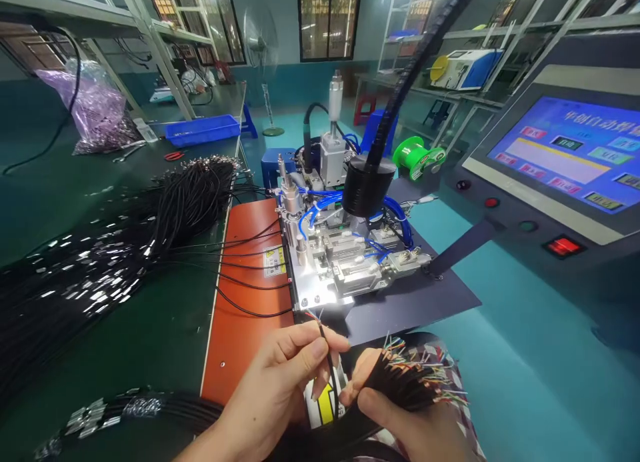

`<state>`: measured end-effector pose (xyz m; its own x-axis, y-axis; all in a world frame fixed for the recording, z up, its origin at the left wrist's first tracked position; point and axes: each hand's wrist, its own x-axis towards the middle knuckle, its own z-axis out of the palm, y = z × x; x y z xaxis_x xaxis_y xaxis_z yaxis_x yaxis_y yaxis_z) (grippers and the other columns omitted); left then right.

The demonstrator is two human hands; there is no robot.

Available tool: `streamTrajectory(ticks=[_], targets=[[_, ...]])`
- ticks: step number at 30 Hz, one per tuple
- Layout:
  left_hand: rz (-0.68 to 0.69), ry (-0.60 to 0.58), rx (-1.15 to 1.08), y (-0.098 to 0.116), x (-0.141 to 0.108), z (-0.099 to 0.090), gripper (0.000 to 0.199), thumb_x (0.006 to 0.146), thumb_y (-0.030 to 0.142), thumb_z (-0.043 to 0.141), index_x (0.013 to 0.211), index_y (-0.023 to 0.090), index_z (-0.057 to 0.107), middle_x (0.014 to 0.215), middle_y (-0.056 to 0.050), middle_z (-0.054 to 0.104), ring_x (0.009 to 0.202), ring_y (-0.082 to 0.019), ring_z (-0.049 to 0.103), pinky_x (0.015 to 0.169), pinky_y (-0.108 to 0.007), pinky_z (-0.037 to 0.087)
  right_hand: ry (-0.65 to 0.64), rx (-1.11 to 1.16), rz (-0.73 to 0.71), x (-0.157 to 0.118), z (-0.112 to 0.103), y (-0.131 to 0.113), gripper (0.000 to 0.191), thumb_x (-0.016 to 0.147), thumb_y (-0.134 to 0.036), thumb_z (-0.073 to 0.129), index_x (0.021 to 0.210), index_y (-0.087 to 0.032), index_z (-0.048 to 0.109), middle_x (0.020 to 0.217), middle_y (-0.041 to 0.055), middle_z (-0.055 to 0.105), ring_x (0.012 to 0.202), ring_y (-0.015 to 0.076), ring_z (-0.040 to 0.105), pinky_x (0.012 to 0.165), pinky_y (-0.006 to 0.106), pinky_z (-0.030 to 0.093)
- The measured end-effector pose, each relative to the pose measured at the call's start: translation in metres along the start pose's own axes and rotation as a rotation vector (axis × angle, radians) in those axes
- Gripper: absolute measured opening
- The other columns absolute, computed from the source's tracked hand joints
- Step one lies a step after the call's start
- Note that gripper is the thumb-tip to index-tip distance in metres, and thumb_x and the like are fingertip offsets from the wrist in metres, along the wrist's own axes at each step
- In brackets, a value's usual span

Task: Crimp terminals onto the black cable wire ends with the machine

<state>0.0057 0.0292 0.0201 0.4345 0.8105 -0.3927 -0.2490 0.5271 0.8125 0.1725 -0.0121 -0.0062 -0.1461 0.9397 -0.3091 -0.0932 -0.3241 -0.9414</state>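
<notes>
My left hand (280, 375) pinches a single black cable (323, 331) between thumb and fingers, close to its stripped end, where thin coloured wires fan out. This end is just in front of the metal wire-processing machine (345, 265). Close by on the right, my right hand (400, 419) is wrapped around a thick bundle of black cables (403, 385). Many bare coloured wire ends stick out of that bundle to the right. Several black cables run from the left into the side of the machine, across an orange-red board (245, 262).
A control panel with a lit screen (570, 155) stands at the right. Heaps of black cables (185, 202) cover the dark bench at left, near a blue tray (203, 131) and red-handled tool (175, 156). A black flexible hose (400, 95) hangs over the machine; a green spool (413, 157) sits behind.
</notes>
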Motion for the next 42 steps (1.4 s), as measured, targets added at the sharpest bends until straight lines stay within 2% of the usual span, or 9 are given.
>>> streamTrajectory(ticks=[4, 9, 14, 17, 20, 26, 31, 35, 42], targets=[[-0.009, -0.022, 0.009, -0.001, 0.0, -0.001, 0.021, 0.085, 0.031, 0.059, 0.084, 0.012, 0.068, 0.057, 0.001, 0.05, 0.049, -0.004, 0.039, 0.049, -0.016, 0.029, -0.031, 0.039, 0.047, -0.001, -0.001, -0.003, 0.037, 0.066, -0.056, 0.07, 0.068, -0.02, 0.067, 0.067, 0.0045, 0.065, 0.069, 0.0231, 0.061, 0.067, 0.034, 0.048], [-0.037, -0.039, 0.029, -0.003, -0.002, 0.003, 0.02, 0.087, 0.034, 0.055, 0.083, 0.015, 0.062, 0.057, 0.002, 0.052, 0.042, -0.002, 0.036, 0.04, -0.014, 0.022, -0.126, 0.226, 0.101, 0.001, 0.002, -0.014, 0.019, 0.066, -0.039, 0.076, 0.073, -0.023, 0.067, 0.068, 0.0005, 0.07, 0.072, 0.0217, 0.065, 0.073, 0.033, 0.049], [0.013, -0.048, 0.068, -0.003, -0.004, 0.013, 0.021, 0.069, 0.023, 0.076, 0.077, 0.016, 0.058, 0.06, 0.006, 0.05, 0.049, -0.004, 0.047, 0.047, -0.014, 0.036, -0.186, 0.129, 0.104, 0.005, 0.001, -0.021, 0.019, 0.065, -0.036, 0.077, 0.077, -0.023, 0.07, 0.073, 0.0, 0.069, 0.073, 0.0212, 0.064, 0.069, 0.03, 0.048], [-0.003, -0.002, 0.047, -0.005, -0.005, 0.013, 0.025, 0.064, 0.021, 0.079, 0.066, 0.015, 0.055, 0.057, 0.005, 0.049, 0.049, -0.005, 0.046, 0.048, -0.015, 0.037, -0.22, 0.084, 0.093, 0.006, 0.001, -0.024, 0.018, 0.063, -0.038, 0.077, 0.07, -0.023, 0.069, 0.07, -0.0014, 0.067, 0.068, 0.019, 0.061, 0.063, 0.028, 0.047], [-0.022, 0.009, 0.026, -0.005, -0.005, 0.01, 0.024, 0.067, 0.024, 0.077, 0.065, 0.014, 0.055, 0.057, 0.004, 0.052, 0.047, -0.005, 0.045, 0.045, -0.014, 0.034, -0.169, 0.014, 0.12, 0.004, 0.001, -0.024, 0.018, 0.065, -0.039, 0.075, 0.066, -0.023, 0.067, 0.068, -0.0017, 0.065, 0.07, 0.0195, 0.061, 0.065, 0.028, 0.047], [-0.101, 0.012, 0.009, -0.002, -0.004, 0.004, 0.023, 0.073, 0.032, 0.073, 0.071, 0.012, 0.06, 0.055, 0.004, 0.048, 0.044, -0.002, 0.035, 0.042, -0.013, 0.025, -0.061, -0.041, 0.152, 0.002, -0.004, -0.014, 0.013, 0.07, -0.031, 0.07, 0.079, -0.022, 0.068, 0.074, -0.0002, 0.067, 0.073, 0.0203, 0.061, 0.068, 0.03, 0.047], [-0.128, 0.003, -0.03, -0.002, -0.003, 0.004, 0.021, 0.074, 0.031, 0.071, 0.072, 0.013, 0.061, 0.059, 0.003, 0.051, 0.043, -0.001, 0.031, 0.043, -0.014, 0.026, -0.072, -0.042, 0.132, 0.002, -0.005, -0.013, 0.011, 0.071, -0.026, 0.069, 0.081, -0.022, 0.069, 0.071, -0.0013, 0.066, 0.071, 0.019, 0.059, 0.068, 0.029, 0.045], [-0.131, 0.037, -0.002, -0.004, -0.003, 0.004, 0.022, 0.073, 0.032, 0.072, 0.072, 0.013, 0.061, 0.06, 0.003, 0.051, 0.044, -0.001, 0.033, 0.043, -0.014, 0.025, -0.089, -0.002, 0.109, 0.003, -0.005, -0.013, 0.004, 0.072, -0.024, 0.068, 0.071, -0.021, 0.066, 0.068, -0.002, 0.064, 0.068, 0.0174, 0.058, 0.067, 0.028, 0.045], [-0.172, 0.083, 0.004, -0.006, 0.0, 0.004, 0.024, 0.071, 0.034, 0.073, 0.075, 0.013, 0.062, 0.053, 0.005, 0.047, 0.041, -0.001, 0.028, 0.041, -0.015, 0.022, -0.063, 0.081, 0.166, 0.004, -0.002, -0.013, 0.007, 0.069, -0.023, 0.068, 0.066, -0.02, 0.063, 0.067, -0.0016, 0.064, 0.068, 0.0175, 0.059, 0.066, 0.028, 0.047]])
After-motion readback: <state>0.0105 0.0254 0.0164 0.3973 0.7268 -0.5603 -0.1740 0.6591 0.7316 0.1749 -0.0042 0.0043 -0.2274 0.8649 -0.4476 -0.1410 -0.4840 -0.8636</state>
